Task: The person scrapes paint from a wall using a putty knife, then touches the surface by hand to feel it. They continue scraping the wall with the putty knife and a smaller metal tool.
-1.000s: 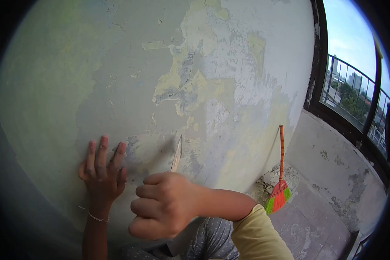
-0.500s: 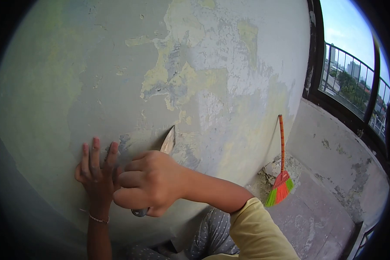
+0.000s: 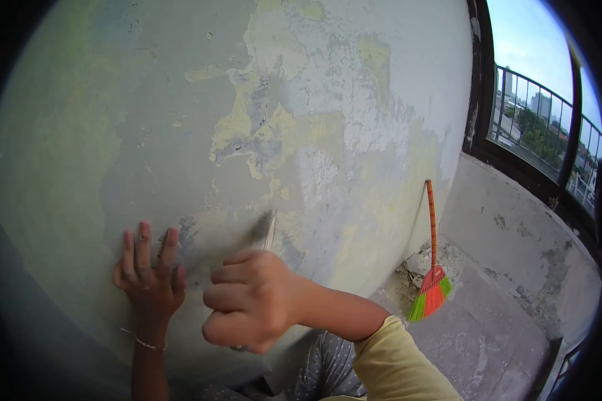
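A putty knife [image 3: 269, 235] is in my right hand [image 3: 253, 301], whose fingers are wrapped round its handle. Its blade points up and meets the wall [image 3: 174, 144] edge-on, beside a patch of peeled paint; most of the handle is hidden by the fist. To the left, my left hand [image 3: 148, 277] lies flat on the wall with its fingers spread, holding nothing. Grey, yellowish and white layers show across the wall, with ragged flaking edges above the blade.
A broom [image 3: 431, 267] with an orange handle and green and orange bristles leans in the corner. Rubble [image 3: 415, 274] lies behind it on the dusty floor [image 3: 475, 341]. A dark-framed window [image 3: 478, 137] stands at the right above a low worn wall [image 3: 508, 220].
My right hand has moved down and to the right with the putty knife, and the blade has turned more edge-on. My left hand stays on the wall.
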The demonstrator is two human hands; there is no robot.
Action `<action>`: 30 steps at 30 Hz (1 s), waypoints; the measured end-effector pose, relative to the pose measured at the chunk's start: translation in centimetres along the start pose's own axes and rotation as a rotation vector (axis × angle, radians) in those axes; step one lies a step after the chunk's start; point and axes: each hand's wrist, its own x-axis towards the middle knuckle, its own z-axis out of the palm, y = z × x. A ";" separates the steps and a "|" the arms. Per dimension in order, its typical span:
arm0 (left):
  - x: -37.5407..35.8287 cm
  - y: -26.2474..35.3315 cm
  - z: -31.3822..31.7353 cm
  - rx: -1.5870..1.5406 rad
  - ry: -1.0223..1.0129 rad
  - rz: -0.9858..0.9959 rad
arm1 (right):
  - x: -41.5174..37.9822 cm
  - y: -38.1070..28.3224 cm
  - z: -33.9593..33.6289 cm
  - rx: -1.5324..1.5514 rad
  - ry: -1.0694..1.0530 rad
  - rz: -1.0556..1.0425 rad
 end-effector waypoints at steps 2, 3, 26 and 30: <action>0.1 0.1 0.1 -0.005 -0.009 0.014 | 0.4 -1.1 0.8 -0.022 0.026 -0.057; 0.0 0.1 0.0 -0.005 -0.016 0.020 | 0.6 -1.2 1.3 -0.039 0.044 -0.123; -16.5 6.7 1.8 -0.048 -0.141 -0.391 | 2.7 -0.4 -4.6 -0.536 0.496 0.016; -22.6 8.7 2.2 -0.096 -0.155 -0.430 | 3.0 3.2 -2.2 -0.383 0.291 -0.036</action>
